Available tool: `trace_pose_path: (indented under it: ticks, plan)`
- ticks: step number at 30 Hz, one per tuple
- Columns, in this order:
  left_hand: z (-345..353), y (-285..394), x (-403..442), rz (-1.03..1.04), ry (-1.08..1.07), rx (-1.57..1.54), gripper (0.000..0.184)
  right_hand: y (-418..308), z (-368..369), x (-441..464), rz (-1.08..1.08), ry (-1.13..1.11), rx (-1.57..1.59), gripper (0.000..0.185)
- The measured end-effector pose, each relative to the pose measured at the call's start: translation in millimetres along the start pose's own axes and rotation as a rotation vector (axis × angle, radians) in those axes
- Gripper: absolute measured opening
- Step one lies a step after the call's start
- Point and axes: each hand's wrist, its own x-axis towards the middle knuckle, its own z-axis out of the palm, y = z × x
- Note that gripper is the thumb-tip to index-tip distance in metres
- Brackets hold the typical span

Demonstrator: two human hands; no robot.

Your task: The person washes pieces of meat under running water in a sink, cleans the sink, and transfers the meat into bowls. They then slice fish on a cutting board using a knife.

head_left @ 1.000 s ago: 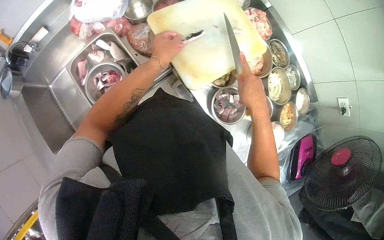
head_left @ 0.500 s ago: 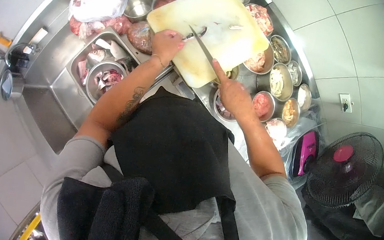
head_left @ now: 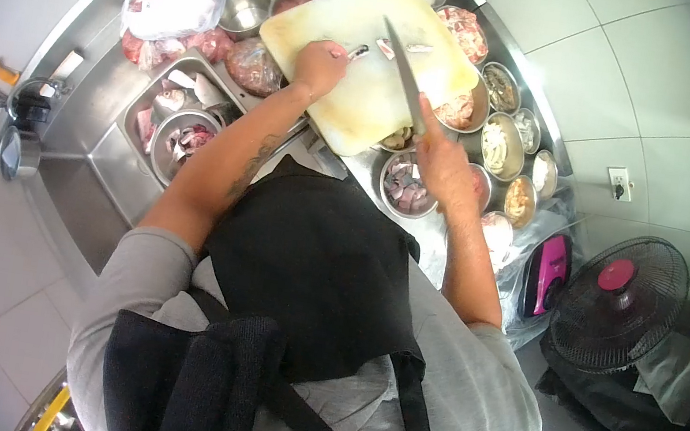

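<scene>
My right hand (head_left: 443, 166) is wrapped round the handle of a long knife (head_left: 403, 68), whose blade points away from me over the cutting board (head_left: 301, 31). My left hand (head_left: 321, 67) rests on the board's left side, fingers closed on a small piece of fish (head_left: 358, 52) with dark skin. Just left of the blade lies a cut fish piece (head_left: 385, 47); another pale fish piece (head_left: 420, 48) lies to its right. Under my right wrist's left side stands a steel bowl of fish chunks (head_left: 408, 186).
Several steel bowls, one with pale slices (head_left: 503, 145), crowd the board's right side. On the left are a sink (head_left: 89, 199), a tray (head_left: 136, 108) with fish parts and a bowl (head_left: 159, 157), and bagged meat (head_left: 253, 66). A fan (head_left: 618, 301) stands at right.
The knife and my right hand have moved right, away from my left hand. My left hand has shifted right with the fish piece. A cut piece now lies beside the blade.
</scene>
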Motion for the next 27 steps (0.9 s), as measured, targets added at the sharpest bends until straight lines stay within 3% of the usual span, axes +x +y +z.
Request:
trace_pose_path:
  ticks: [6,9,12,14,16,19,22,24,26,27]
  plan:
    - [-2.5,-13.6,-8.1,0.176,0.311,0.11,0.011,-24.0,-1.2,-5.3,-0.04,-0.13,-0.112,0.07]
    - [-11.0,-6.9,-9.1,0.044,0.175,0.059,0.011,-39.5,-15.6,-6.8,-0.03,-0.066,-0.099,0.071]
    - [-15.4,-0.2,-13.7,0.055,0.168,0.084,0.011,-35.2,-0.7,-6.9,-0.103,0.091,-0.002,0.072]
    - [-22.1,11.6,-28.9,0.034,0.187,0.189,0.012,-15.7,23.5,2.6,-0.065,-0.212,-0.281,0.079]
    - [-29.5,17.3,-20.8,0.025,0.234,0.284,0.012,-9.1,14.9,16.2,-0.093,-0.214,-0.249,0.08]
    - [-40.3,-6.0,-4.8,0.105,0.272,0.129,0.013,-0.4,8.0,8.2,-0.072,-0.281,-0.131,0.081]
    - [-33.5,-20.4,26.1,0.132,0.096,0.06,0.019,18.6,0.6,-12.0,-0.02,-0.096,0.157,0.083]
    - [-16.6,-9.1,47.8,0.29,-0.095,0.571,0.03,26.8,-6.5,-25.6,0.042,-0.033,0.193,0.083]
    - [10.0,8.9,58.2,0.321,-0.143,0.585,0.035,13.7,-29.9,-38.4,0.257,-0.028,0.244,0.085]
    - [25.4,19.3,62.3,0.341,-0.188,0.596,0.04,25.9,-24.4,-41.3,0.262,-0.017,0.246,0.085]
